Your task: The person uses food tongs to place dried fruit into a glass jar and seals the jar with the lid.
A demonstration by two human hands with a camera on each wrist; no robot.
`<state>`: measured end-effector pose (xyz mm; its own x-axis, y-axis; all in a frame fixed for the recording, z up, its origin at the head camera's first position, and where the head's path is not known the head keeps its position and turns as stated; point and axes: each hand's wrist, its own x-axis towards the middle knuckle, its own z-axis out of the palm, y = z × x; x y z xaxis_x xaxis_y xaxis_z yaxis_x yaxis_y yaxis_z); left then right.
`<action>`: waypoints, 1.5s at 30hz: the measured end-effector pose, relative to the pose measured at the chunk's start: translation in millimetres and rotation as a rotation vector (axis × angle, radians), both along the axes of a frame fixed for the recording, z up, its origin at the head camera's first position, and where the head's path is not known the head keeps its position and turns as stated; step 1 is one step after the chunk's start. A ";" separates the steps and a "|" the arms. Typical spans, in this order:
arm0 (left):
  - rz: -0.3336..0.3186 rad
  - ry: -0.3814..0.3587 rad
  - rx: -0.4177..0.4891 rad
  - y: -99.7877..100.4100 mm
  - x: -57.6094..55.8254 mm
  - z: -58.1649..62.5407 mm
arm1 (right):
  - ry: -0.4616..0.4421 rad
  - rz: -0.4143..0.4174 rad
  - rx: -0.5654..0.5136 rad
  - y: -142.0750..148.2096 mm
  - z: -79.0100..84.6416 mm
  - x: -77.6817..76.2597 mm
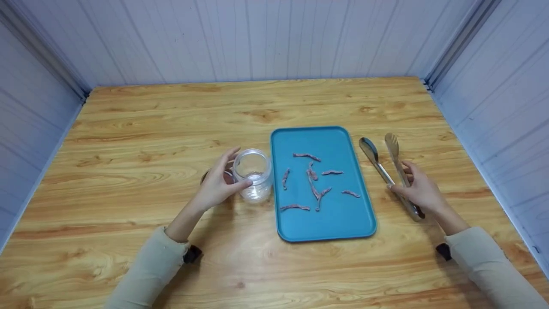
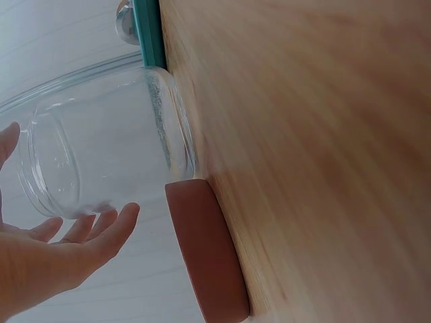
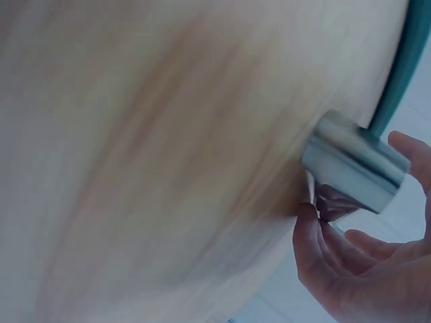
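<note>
A clear wide-mouthed jar (image 1: pixel 256 191) stands upright at the left edge of the blue tray, with no lid on it. My left hand (image 1: pixel 218 185) holds it from the left, thumb across the front and fingers round the back; fingertips (image 2: pixel 111 229) show along its wall in the left wrist view. A reddish-brown round lid (image 2: pixel 207 252) sits beside the jar, partly hidden by that hand in the head view. On the right, my right hand (image 1: pixel 422 189) grips metal tongs (image 1: pixel 391 175) between thumb and fingers. Their spread arms end in a spoon-like and a fork-like tip, pointing away.
The blue tray (image 1: pixel 328 225) lies between the hands. Several thin, wrinkled brownish-pink strips (image 1: pixel 294 207) are scattered on it, some overlapping near the middle. White panel walls (image 1: pixel 274 40) enclose the wood-grain table (image 1: pixel 171 124) at the back and both sides.
</note>
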<state>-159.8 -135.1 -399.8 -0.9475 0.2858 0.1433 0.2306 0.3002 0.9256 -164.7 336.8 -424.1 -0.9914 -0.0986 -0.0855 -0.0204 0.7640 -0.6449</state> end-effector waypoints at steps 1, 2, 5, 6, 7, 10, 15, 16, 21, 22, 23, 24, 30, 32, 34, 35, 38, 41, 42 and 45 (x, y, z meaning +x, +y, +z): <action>-0.003 0.002 -0.001 0.0 -0.2 -0.2 | -0.008 -0.005 0.008 -0.5 -0.5 -0.6; -0.002 0.002 -0.002 -0.1 -0.4 -0.5 | -0.011 -0.009 0.020 -0.8 -1.1 -1.3; -0.001 -0.004 -0.006 -0.3 -0.5 -0.7 | -0.015 -0.019 0.057 -1.7 -2.5 -3.0; 0.000 -0.007 -0.011 -0.2 -0.3 -0.2 | -0.013 -0.021 0.068 -2.0 -2.9 -3.5; 0.000 -0.011 -0.018 0.0 0.2 0.7 | -0.010 -0.024 0.078 -2.2 -3.0 -3.8; 0.005 -0.021 -0.029 2.0 4.4 9.4 | -0.008 -0.026 0.105 -2.3 -3.7 -4.9; 0.009 -0.005 -0.044 7.6 13.8 27.5 | -0.001 -0.020 0.134 -0.7 -4.9 -5.4; 0.011 0.001 -0.051 8.0 13.9 27.3 | 0.003 -0.017 0.138 -0.3 -5.1 -5.4; 0.019 0.005 -0.059 3.6 4.6 9.5 | 0.005 -0.015 0.132 1.2 -3.2 -4.2; 0.019 0.004 -0.058 2.5 2.5 5.7 | -0.001 -0.019 0.126 1.5 -2.6 -3.9; 0.018 0.002 -0.053 1.4 0.7 2.5 | -0.006 -0.023 0.119 1.8 -1.7 -3.5; 0.017 0.003 -0.051 0.9 -0.3 0.6 | -0.009 -0.026 0.113 2.4 -1.1 -3.1; 0.014 -0.017 -0.044 0.1 -1.7 -1.4 | 0.010 -0.033 0.076 7.5 1.7 -0.9; 0.015 -0.023 -0.050 0.3 -1.6 -1.0 | 0.035 -0.033 0.067 10.0 2.3 0.3; 0.014 -0.025 -0.047 0.5 -1.7 -0.7 | 0.060 -0.034 0.060 12.4 3.0 1.6; 0.012 -0.025 -0.045 0.4 -1.8 -0.7 | 0.072 -0.037 0.056 13.5 3.3 2.2; 0.009 -0.025 -0.038 0.2 -1.8 -0.8 | 0.091 -0.051 0.055 15.9 4.1 3.4; 0.012 -0.026 -0.044 0.2 -1.4 -1.0 | 0.113 -0.064 0.074 17.7 4.2 3.5; 0.012 -0.026 -0.043 0.2 -1.2 -1.0 | 0.121 -0.065 0.079 18.5 4.0 3.3; 0.012 -0.024 -0.036 0.3 -0.8 -1.6 | 0.167 -0.056 0.097 20.1 2.9 2.8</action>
